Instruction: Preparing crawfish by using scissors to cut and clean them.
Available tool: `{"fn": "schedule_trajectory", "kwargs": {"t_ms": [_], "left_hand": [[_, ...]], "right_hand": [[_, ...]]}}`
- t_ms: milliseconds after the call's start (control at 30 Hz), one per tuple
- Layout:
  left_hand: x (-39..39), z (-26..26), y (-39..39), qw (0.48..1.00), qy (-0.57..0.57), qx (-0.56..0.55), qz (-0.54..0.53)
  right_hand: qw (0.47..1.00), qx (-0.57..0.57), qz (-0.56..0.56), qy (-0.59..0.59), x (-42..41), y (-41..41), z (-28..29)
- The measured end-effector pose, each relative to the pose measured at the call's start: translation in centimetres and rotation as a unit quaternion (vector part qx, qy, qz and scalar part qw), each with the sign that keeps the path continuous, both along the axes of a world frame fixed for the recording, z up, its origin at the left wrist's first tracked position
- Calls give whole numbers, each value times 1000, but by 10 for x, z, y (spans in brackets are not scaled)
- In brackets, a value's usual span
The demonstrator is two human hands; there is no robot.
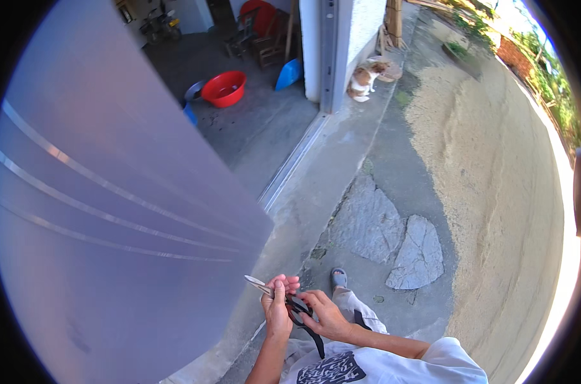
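Note:
My left hand [277, 314] grips a pair of scissors [259, 284] near the pivot, its thumb lying along the metal. The blades look closed and point up and left, beside the panel's lower edge. At the black handles [297, 307], my right hand [329, 319] touches the loops with its fingers curled round them. A black strap [316, 340] hangs below the handles, in front of my white shirt; where its upper end goes is hidden by my hands.
A large grey metal door panel [141, 201] stands close on the left. Past the door track [295, 158], a red basin [224, 90] sits on the indoor floor. A brown-and-white dog [363, 80] sits by the wall. Broken slabs [417, 254] and a tan granular layer [492, 192] lie right.

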State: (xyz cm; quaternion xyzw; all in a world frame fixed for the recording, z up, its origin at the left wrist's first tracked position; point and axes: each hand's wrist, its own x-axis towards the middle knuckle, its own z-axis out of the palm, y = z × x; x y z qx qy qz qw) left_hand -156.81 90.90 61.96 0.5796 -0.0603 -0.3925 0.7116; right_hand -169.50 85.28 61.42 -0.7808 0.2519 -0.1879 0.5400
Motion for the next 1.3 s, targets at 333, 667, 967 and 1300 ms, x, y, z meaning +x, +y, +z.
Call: {"fn": "schedule_trajectory", "kwargs": {"t_ms": [333,667,967,1300], "left_hand": [[5,-21,-247,992,89,-39,-83],[142,-52,-436,968,37,28,-245],[390,-30,-437,986,74,104,108],[504,25,-430,930,108,152,318]], "right_hand": [[993,2,-105,54,8,-214,-2],[963,172,-100,183,136,-418,-23],[821,374,-304,308,138,-599,-57],[782,327,-264,461,144,-784,-168]]}}
